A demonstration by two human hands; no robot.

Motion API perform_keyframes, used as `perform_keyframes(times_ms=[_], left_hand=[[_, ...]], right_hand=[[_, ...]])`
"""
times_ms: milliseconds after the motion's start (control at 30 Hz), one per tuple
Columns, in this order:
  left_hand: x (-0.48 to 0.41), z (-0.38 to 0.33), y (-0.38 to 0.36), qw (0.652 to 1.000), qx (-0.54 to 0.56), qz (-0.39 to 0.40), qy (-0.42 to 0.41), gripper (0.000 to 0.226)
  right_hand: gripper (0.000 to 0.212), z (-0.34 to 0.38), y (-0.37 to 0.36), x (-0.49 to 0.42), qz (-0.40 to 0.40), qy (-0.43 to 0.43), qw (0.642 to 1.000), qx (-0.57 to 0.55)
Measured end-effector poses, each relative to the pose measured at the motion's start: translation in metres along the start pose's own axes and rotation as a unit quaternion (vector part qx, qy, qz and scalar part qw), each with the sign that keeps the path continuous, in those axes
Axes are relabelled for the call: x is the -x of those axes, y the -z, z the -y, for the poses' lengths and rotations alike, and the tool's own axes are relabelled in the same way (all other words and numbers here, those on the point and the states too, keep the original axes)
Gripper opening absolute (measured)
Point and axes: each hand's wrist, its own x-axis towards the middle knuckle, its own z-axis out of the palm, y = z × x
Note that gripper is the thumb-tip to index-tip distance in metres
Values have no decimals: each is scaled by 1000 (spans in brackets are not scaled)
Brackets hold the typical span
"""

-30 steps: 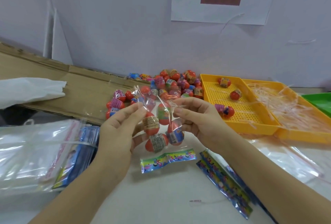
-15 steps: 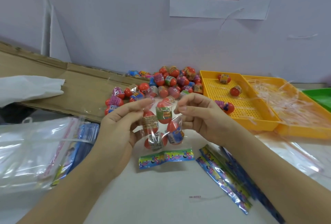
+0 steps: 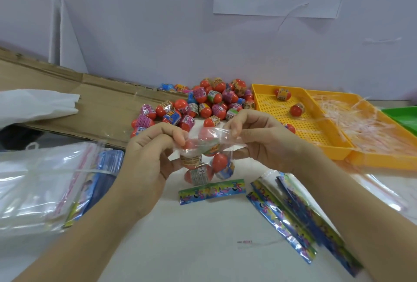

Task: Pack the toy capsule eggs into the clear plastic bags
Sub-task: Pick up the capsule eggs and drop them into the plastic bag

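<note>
Both hands, left [image 3: 149, 155] & right [image 3: 266, 144], pinch bag [image 3: 204, 153] mouth above tabletop [image 3: 203, 248], eggs [image 3: 220, 163] inside; imo fold flap flat, press seal evenly w/o squeezing eggs.

Red-capped capsule eggs [image 3: 209, 103] heaped at 12 o'clock wear bands printed pink, blue, green or orange, as do those inside the transparent plastic bag [image 3: 216, 134]. The mesh tray [image 3: 316, 132] at 2 o'clock is yellow with a grid of holes, and the tray [image 3: 402, 117] at 3 o'clock is green. The card strip [image 3: 212, 191] at 6 o'clock is green and blue with pink figures.
</note>
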Motion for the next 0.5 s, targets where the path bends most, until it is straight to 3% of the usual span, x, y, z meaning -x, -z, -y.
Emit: perform_keyframes(times_ms=[200,300,500], left_hand=[[0,8,2,998,35,14,41,16],[0,12,4,999,-19,4,28,30],[0,18,9,996,-88,14,-16,31]], right_hand=[[15,-9,2,2,-21,-18,999,21],[14,-11,2,1,-22,-19,999,23],[12,-12,1,0,-22,-15,999,21]])
